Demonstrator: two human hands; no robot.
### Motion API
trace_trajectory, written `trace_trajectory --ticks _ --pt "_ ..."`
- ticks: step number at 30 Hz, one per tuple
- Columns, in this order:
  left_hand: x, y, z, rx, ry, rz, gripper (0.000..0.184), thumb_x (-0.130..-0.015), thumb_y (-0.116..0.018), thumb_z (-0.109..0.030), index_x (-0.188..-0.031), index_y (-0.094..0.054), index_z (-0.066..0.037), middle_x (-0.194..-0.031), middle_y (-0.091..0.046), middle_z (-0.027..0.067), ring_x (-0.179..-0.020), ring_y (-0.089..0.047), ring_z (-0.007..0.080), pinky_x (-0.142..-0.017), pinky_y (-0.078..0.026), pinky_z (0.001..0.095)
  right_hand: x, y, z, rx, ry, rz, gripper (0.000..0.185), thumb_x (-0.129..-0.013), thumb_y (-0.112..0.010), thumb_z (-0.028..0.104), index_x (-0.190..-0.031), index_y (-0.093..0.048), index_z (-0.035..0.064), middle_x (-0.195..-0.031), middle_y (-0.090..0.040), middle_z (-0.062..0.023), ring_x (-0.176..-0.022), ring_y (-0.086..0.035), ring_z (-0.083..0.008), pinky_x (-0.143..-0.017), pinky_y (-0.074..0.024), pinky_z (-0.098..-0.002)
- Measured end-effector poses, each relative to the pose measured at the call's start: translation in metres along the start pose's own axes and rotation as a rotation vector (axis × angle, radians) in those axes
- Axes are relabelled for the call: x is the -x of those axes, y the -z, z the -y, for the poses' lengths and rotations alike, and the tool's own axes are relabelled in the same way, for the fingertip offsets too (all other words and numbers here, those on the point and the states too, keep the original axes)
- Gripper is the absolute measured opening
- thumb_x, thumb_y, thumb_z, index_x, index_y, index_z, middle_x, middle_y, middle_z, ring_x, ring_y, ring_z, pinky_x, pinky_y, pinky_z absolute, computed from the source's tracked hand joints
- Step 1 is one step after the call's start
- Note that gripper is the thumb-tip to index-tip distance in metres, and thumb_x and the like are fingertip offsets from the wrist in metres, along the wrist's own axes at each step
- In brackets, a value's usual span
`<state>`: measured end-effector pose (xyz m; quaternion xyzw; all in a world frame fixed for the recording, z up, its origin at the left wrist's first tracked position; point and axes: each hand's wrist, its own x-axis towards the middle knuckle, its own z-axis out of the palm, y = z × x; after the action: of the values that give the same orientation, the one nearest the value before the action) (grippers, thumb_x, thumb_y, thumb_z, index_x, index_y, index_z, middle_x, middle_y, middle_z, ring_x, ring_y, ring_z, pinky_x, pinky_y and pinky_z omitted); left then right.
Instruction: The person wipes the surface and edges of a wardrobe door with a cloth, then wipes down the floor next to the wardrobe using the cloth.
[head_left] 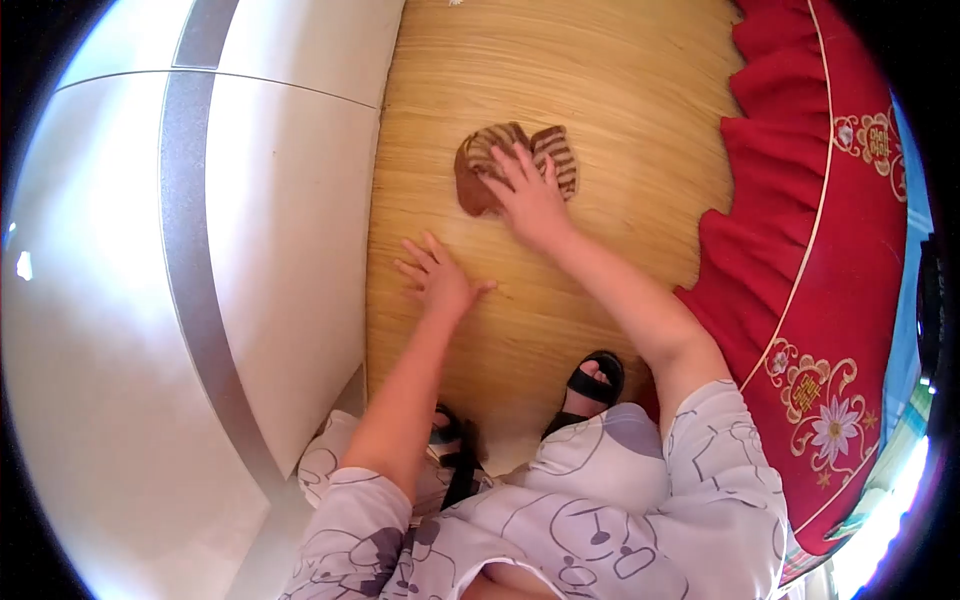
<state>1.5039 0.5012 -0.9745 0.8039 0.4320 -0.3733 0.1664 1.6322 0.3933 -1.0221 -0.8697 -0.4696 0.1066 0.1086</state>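
Observation:
A brown and beige striped cloth lies bunched on the wood-grain floor, upper middle of the head view. Over it rests my right hand, fingers spread and stretched out across the fabric; part of the cloth is hidden beneath them. Lower and to the left, my left hand is open with its fingers fanned out and nothing in it. It is at or just above the floor, apart from the cloth; whether it touches the boards I cannot tell.
White cabinet fronts with a grey strip line the left side. On the right hangs a red ruffled bed skirt with embroidered flowers. My feet in black sandals are close below my hands.

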Motion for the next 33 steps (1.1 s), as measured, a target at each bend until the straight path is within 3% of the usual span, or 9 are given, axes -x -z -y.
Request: trace_trajectory --ticks 6,12,14,17,19,22,25,29,33 --pt "-0.011 0.014 -0.013 -0.025 0.164 0.22 0.137 -0.064 -0.083 -0.044 -0.144 0.024 -0.012 -0.147 0.031 0.022 -0.137 0.018 0.0468 -0.108 -0.008 0.064 -0.06 0.019 -0.009 -0.034 0.27 -0.054 0.046 -0.085 -0.058 0.045 -0.128 -0.053 0.0339 -0.149 -0.03 -0.0035 -0.138 -0.024 -0.029 -0.106 -0.0215 -0.0604" --pt "-0.016 0.012 -0.005 -0.029 0.142 0.229 0.145 -0.058 -0.085 -0.048 -0.142 0.027 -0.01 -0.143 0.036 0.0252 -0.134 0.021 0.0505 -0.107 -0.009 0.066 -0.212 0.031 -0.057 0.076 -0.065 -0.108 0.039 -0.089 -0.054 0.027 -0.127 -0.053 0.0253 -0.14 -0.042 -0.007 -0.132 -0.034 -0.029 -0.102 -0.0281 -0.0575" --pt "-0.022 0.009 -0.003 -0.024 0.125 0.247 0.145 -0.058 -0.085 -0.047 -0.142 0.027 -0.01 -0.143 0.036 0.0259 -0.134 0.022 0.0508 -0.106 -0.008 0.0667 -0.254 0.058 -0.086 -0.173 -0.22 -0.185 0.038 -0.087 -0.055 0.025 -0.125 -0.054 0.0216 -0.135 -0.045 -0.0068 -0.128 -0.037 -0.0281 -0.1 -0.0299 -0.056" --pt "-0.027 0.004 0.0 -0.073 0.15 0.321 0.144 -0.059 -0.085 -0.048 -0.142 0.026 -0.009 -0.142 0.035 0.0278 -0.133 0.022 0.0529 -0.105 -0.007 0.0692 -0.3 0.08 -0.129 -0.369 -0.261 -0.239 0.045 -0.093 -0.043 0.041 -0.132 -0.051 0.0209 -0.15 -0.028 -0.008 -0.139 -0.018 -0.0341 -0.109 -0.0179 -0.0588" --pt "-0.027 0.003 0.003 -0.006 0.104 0.32 0.143 -0.06 -0.084 -0.048 -0.142 0.026 -0.008 -0.141 0.036 0.0288 -0.132 0.023 0.0543 -0.103 -0.007 0.071 -0.329 0.066 -0.149 0.197 -0.021 -0.065 0.039 -0.09 -0.049 0.036 -0.123 -0.056 0.0163 -0.141 -0.041 -0.01 -0.131 -0.033 -0.0365 -0.105 -0.0297 -0.0554" --pt "-0.027 0.006 0.0 -0.034 0.098 0.319 0.143 -0.06 -0.084 -0.048 -0.142 0.026 -0.008 -0.141 0.036 0.0295 -0.131 0.023 0.0552 -0.103 -0.007 0.0707 -0.3 0.049 -0.075 0.013 -0.299 -0.331 0.036 -0.089 -0.052 0.034 -0.118 -0.058 0.0128 -0.139 -0.043 -0.0118 -0.127 -0.038 -0.0366 -0.1 -0.0356 -0.0532" --pt "-0.021 0.007 0.0 -0.009 0.095 0.31 0.143 -0.06 -0.084 -0.048 -0.142 0.026 -0.009 -0.142 0.035 0.0291 -0.132 0.023 0.0549 -0.104 -0.007 0.0704 -0.272 0.028 -0.04 -0.011 -0.291 -0.315 0.037 -0.085 -0.057 0.026 -0.121 -0.057 0.0183 -0.131 -0.048 -0.0066 -0.128 -0.037 -0.0287 -0.1 -0.0289 -0.0549" --pt "-0.019 0.01 -0.004 -0.035 0.104 0.296 0.141 -0.062 -0.083 -0.049 -0.142 0.026 -0.009 -0.143 0.034 0.0296 -0.132 0.022 0.0554 -0.103 -0.008 0.0703 -0.182 0.023 -0.002 -0.022 0.015 -0.088 0.035 -0.083 -0.06 0.028 -0.116 -0.06 0.0169 -0.135 -0.045 -0.0065 -0.133 -0.031 -0.0285 -0.106 -0.0229 -0.0585" --pt "-0.014 0.014 -0.003 -0.058 0.109 0.293 0.143 -0.061 -0.083 -0.051 -0.142 0.027 -0.009 -0.143 0.034 0.029 -0.133 0.021 0.0543 -0.104 -0.011 0.0689 -0.091 0.007 -0.002 -0.189 0.201 -0.112 0.026 -0.076 -0.063 0.013 -0.102 -0.062 0.0147 -0.128 -0.051 -0.0077 -0.129 -0.036 -0.0304 -0.103 -0.0276 -0.0542"
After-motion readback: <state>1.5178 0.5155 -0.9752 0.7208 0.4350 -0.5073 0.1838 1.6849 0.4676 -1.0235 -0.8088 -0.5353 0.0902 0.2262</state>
